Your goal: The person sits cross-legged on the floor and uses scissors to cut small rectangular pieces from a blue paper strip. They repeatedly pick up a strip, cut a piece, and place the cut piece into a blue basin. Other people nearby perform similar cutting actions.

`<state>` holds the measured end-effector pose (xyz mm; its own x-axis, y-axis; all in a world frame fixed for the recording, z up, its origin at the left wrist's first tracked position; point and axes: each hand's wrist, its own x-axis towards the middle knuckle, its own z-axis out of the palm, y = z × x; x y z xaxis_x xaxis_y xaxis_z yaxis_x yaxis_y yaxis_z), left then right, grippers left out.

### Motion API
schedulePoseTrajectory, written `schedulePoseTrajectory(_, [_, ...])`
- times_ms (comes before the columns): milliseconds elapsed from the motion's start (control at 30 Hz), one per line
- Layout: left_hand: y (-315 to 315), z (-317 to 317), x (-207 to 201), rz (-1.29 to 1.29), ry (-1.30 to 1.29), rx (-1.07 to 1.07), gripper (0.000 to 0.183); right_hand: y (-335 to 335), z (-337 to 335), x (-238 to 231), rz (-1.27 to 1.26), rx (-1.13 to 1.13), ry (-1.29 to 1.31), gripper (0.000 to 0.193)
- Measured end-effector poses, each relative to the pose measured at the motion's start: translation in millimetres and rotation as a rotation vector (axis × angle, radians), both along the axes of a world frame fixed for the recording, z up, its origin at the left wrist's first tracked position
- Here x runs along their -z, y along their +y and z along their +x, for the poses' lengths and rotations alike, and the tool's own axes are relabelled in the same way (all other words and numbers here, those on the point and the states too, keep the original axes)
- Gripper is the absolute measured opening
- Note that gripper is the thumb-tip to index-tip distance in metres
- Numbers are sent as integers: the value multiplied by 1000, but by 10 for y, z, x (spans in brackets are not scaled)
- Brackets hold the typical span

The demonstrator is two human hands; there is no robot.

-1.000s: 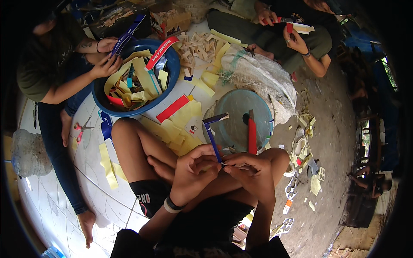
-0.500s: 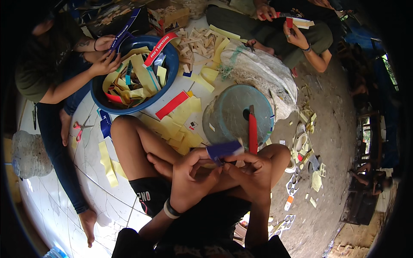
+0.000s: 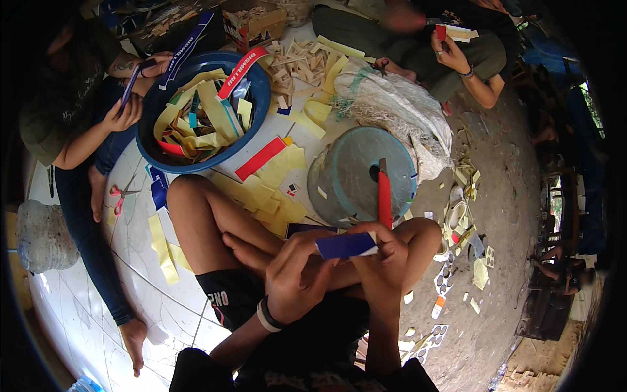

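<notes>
A short, dark blue strip with a pale end is held between both hands above my crossed legs. My left hand, with a white and a black band at the wrist, has its fingers curled and pinches the strip's left end. At the other end, my right hand closes on the pale edge; its fingertips are partly hidden behind the strip. Just beyond the hands, a long red piece with a dark tip lies against a grey-green round tub. Another dark blue piece shows behind my left hand.
A blue basin of strip scraps stands far left beside a person peeling a blue strip. Scissors, yellow paper, wooden pieces and a white sack lie around. Another person works at upper right.
The blue strip has come lower and turned its broad face up. My left hand has shifted slightly right and down. The person at left has moved their hands apart along their strip.
</notes>
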<state>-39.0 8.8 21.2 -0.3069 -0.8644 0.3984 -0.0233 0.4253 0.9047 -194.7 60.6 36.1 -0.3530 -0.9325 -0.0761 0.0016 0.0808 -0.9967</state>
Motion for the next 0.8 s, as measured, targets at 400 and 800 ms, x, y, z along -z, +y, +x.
schedulePoseTrajectory(400, [31, 12, 173, 341, 91, -38, 44, -18, 93, -72, -76, -149, -194, 39])
schedulePoseTrajectory(800, [44, 16, 270, 565, 389, 133, 43, -20, 255, 121, -78, 35, 37, 34])
